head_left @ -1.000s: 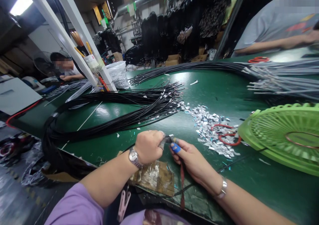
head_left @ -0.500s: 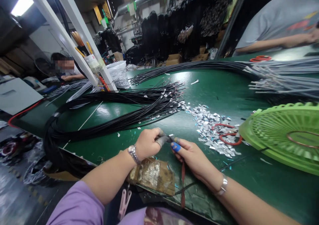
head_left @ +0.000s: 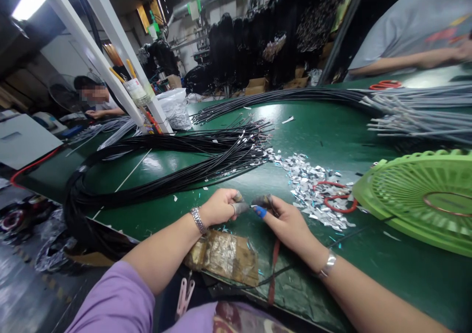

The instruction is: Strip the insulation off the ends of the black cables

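My left hand (head_left: 221, 206) and my right hand (head_left: 283, 220) meet over the near edge of the green table (head_left: 332, 126). Both are pinched on the end of one thin black cable (head_left: 273, 274) that runs back toward me. Grey tape covers my left fingertips and a blue cap sits on my right thumb. A small silvery bit shows between the two pinches. A large bundle of black cables (head_left: 165, 170) loops across the table just beyond my hands, its stripped ends pointing right.
A heap of silver foil scraps (head_left: 313, 190) with red-handled scissors (head_left: 335, 197) lies to the right. A green fan grille (head_left: 420, 195) lies farther right. Grey cables (head_left: 416, 116) lie at the back right. Other people work at the far left and right. A taped cardboard pad (head_left: 224, 257) lies under my wrists.
My hands have drawn slightly apart and moved a little farther from me, with the cable end still pinched between them. The view shifted a little.
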`<state>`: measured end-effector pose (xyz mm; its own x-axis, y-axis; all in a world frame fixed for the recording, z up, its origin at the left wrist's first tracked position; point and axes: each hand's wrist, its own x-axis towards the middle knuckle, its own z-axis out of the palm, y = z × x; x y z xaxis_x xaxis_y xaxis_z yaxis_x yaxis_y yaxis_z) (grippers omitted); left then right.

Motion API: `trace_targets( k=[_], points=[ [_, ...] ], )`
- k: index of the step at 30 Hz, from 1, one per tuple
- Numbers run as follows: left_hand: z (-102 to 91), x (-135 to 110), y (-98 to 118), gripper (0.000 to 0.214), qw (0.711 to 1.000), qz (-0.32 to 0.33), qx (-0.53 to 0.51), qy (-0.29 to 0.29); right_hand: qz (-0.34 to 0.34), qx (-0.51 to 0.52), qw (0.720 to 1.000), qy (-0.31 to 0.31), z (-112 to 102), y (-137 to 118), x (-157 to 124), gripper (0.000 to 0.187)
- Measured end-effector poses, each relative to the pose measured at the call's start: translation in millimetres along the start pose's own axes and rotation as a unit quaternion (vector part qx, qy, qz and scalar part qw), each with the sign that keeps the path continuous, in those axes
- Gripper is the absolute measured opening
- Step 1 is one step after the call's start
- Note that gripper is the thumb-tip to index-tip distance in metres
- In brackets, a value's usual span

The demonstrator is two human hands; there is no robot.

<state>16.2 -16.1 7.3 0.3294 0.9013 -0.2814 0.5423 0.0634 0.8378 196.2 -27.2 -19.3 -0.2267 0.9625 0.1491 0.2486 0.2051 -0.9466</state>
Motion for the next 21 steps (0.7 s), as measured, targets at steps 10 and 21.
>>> trace_targets(
  k=[10,21],
  points=[
    [-2.1,-11.7,3.7,0.015,0.932,0.221,0.283,0.038,0.180,0.171,0.964,-0.090,6.0,-2.6,-2.1,0.042],
    [-3.9,0.3,-2.2,0.039,0.993,0.029,-0.097,-0.061,-0.053,0.105,0.993,0.010,-3.5,5.7,-4.8,0.027]
  ],
)
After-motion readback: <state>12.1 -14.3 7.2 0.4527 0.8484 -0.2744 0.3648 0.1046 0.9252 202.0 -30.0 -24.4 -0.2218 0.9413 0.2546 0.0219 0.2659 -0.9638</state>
